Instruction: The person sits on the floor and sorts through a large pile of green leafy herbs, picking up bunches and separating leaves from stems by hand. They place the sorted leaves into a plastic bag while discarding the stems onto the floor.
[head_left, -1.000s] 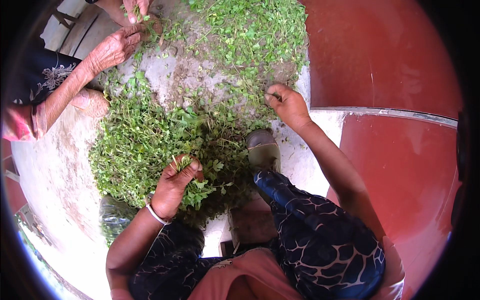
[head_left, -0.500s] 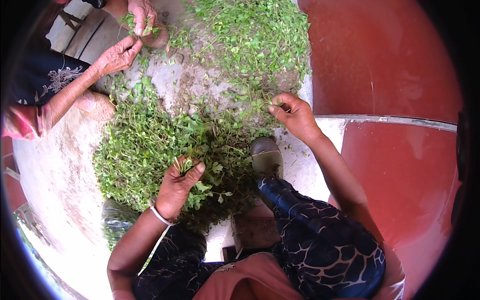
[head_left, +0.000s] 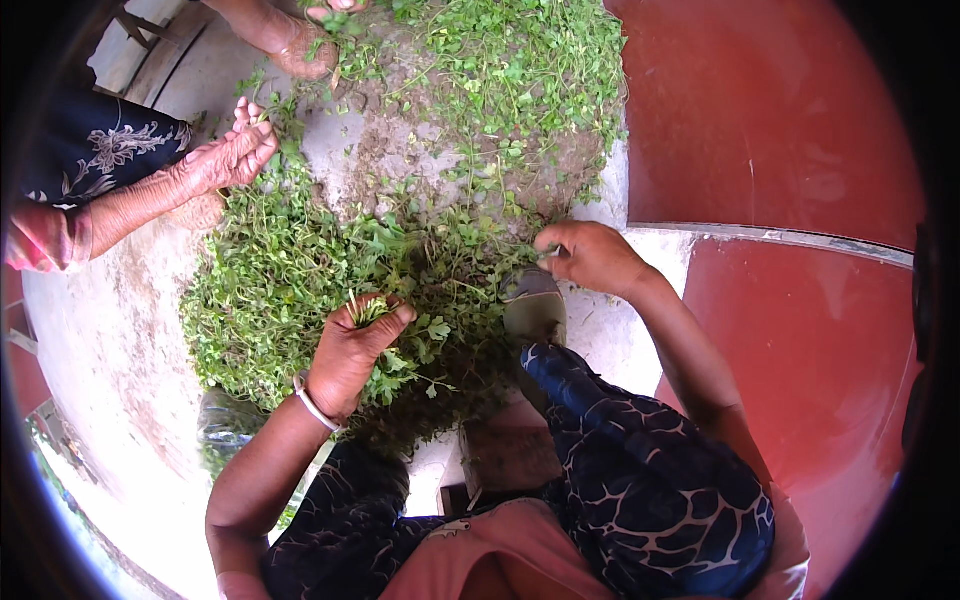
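Observation:
My left hand (head_left: 350,355) is closed around a small bunch of leafy greens (head_left: 370,312); pale cut stem ends stick up past the thumb and lobed leaves hang out below. Beneath it spreads a heap of loose leafy greens (head_left: 270,290) on the ground. My right hand (head_left: 595,257) is above my shoe (head_left: 533,305), at the heap's right edge. Its thumb and forefinger are bent and a little apart, and I see nothing held between them. The other fingers are partly hidden behind the hand.
Another person's hand (head_left: 225,160) is over the heap's far left side, and that person's other hand (head_left: 340,8) is cut off at the top edge. More greens (head_left: 530,70) lie on the far ground. Red panels (head_left: 770,120) stand at the right. A dark clear plastic bag (head_left: 228,430) is beside my left forearm.
My right hand has come nearer to me and its pinch has loosened. The left hand keeps its bunch, almost still. The other person's two hands have moved apart.

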